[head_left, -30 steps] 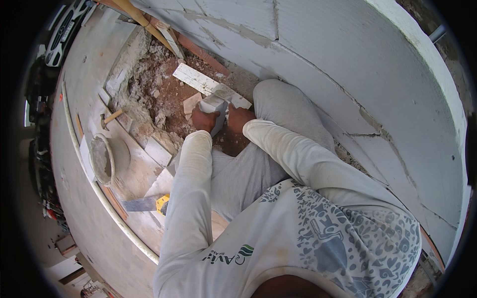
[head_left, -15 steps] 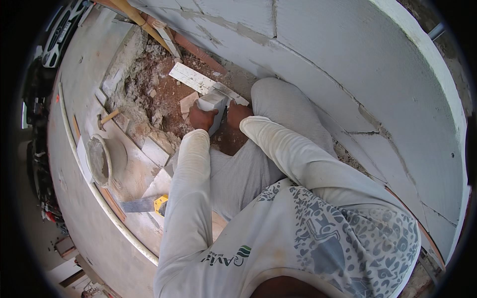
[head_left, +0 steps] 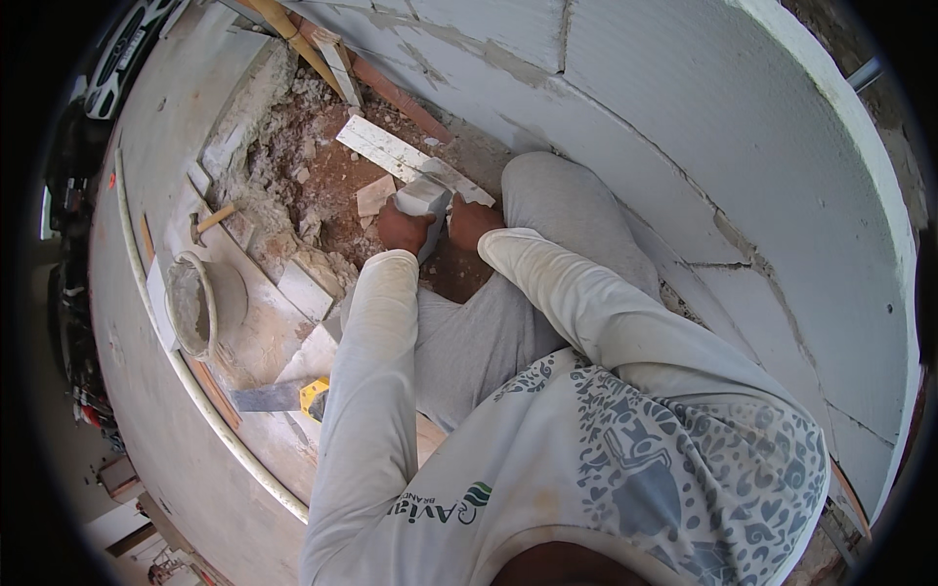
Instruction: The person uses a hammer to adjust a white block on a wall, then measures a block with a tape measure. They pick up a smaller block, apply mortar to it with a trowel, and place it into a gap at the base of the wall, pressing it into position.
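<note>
A pale grey-white block (head_left: 422, 198) stands low over the reddish soil between my knees. My left hand (head_left: 403, 230) is closed round its left side. On its right side my right hand (head_left: 472, 223) is closed, with the thumb against the block; the other fingers are partly hidden. Just beyond the block, a white flat strip of board (head_left: 386, 148) lies slantwise across the soil, its right end reaching past my right hand. A broken beige tile piece (head_left: 374, 196) rests left of the block, next to my left hand.
Along the right runs a pale block wall (head_left: 674, 127). To the left lie a hammer (head_left: 213, 224), a mortar-stained bucket (head_left: 207, 303), a handsaw (head_left: 269, 398) with a yellow handle and a long pale pipe (head_left: 210, 415). A wooden pole (head_left: 303, 44) leans at the far end.
The view has shifted slightly, so the scene sits a little differently in the picture. Both hands stay at the block, with hardly any visible movement.
</note>
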`<state>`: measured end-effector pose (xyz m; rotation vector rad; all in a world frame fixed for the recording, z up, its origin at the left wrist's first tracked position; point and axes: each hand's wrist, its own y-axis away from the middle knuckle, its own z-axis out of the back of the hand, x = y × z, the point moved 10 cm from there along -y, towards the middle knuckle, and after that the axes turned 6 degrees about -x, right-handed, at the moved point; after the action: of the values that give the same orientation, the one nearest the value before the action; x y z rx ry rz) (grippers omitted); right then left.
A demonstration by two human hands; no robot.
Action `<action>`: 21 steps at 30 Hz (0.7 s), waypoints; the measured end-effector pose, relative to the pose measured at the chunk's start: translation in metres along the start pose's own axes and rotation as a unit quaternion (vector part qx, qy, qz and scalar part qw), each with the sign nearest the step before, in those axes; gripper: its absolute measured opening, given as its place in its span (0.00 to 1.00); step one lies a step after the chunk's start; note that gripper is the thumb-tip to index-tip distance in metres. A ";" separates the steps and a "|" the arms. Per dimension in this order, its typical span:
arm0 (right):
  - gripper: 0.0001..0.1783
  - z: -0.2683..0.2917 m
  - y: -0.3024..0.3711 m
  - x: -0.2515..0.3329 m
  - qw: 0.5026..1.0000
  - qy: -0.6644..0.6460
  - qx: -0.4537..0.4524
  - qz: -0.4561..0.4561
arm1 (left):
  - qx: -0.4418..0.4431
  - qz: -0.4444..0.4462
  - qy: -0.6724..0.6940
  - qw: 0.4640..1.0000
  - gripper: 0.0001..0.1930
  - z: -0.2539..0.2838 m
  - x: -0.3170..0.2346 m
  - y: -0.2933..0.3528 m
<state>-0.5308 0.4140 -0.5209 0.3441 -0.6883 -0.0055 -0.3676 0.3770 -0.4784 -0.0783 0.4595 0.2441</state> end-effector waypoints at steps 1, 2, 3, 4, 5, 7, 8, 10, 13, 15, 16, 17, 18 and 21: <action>0.30 0.007 -0.012 -0.002 1.000 0.003 -0.007 -0.003 | 0.008 0.011 0.003 1.000 0.39 -0.002 0.002 -0.002; 0.30 0.012 -0.005 0.011 1.000 0.017 0.006 0.012 | 0.017 0.030 0.004 0.999 0.41 -0.003 0.017 0.000; 0.30 0.016 0.005 0.024 0.999 0.032 0.019 0.027 | 0.027 0.050 0.005 0.998 0.42 -0.006 0.032 0.003; 0.29 0.022 0.010 0.038 0.997 0.048 0.030 0.047 | -0.002 0.039 -0.014 0.999 0.46 -0.001 0.040 0.003; 0.30 0.018 0.007 0.023 0.998 0.049 0.029 0.036 | 0.012 0.045 -0.012 0.999 0.47 -0.004 0.027 0.005; 0.30 0.013 -0.005 0.002 0.998 0.048 0.025 0.024 | 0.031 0.059 -0.014 0.998 0.49 -0.002 0.007 -0.004; 0.31 0.007 -0.010 0.002 0.998 0.056 0.028 0.003 | 0.034 0.052 -0.004 0.998 0.52 -0.001 0.010 -0.001; 0.31 0.010 -0.028 -0.004 0.998 0.052 0.023 -0.024 | 0.041 0.041 -0.014 0.998 0.54 -0.003 0.009 0.002; 0.34 0.010 -0.024 0.004 0.998 0.054 0.023 -0.018 | 0.033 0.039 -0.029 0.998 0.53 -0.006 0.021 0.001; 0.35 0.011 0.000 0.022 0.999 0.045 0.026 -0.008 | -0.014 0.040 -0.029 0.999 0.50 -0.010 0.041 0.001; 0.31 0.011 0.003 0.022 0.999 0.036 0.022 0.020 | 0.012 0.048 -0.020 0.999 0.47 -0.018 0.035 0.000; 0.29 0.011 0.007 0.020 0.999 0.036 0.021 0.020 | 0.038 0.058 -0.013 0.998 0.45 -0.021 0.030 0.000; 0.28 0.012 0.009 0.018 0.999 0.036 0.021 0.020 | 0.064 0.068 -0.007 0.996 0.43 -0.024 0.025 0.002; 0.25 0.013 0.023 0.035 0.997 0.061 0.032 0.046 | 0.061 0.080 -0.023 0.995 0.40 -0.022 0.033 0.006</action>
<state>-0.5144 0.4275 -0.4831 0.3714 -0.5834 0.1241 -0.3497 0.3869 -0.5130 0.0849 0.4334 0.3745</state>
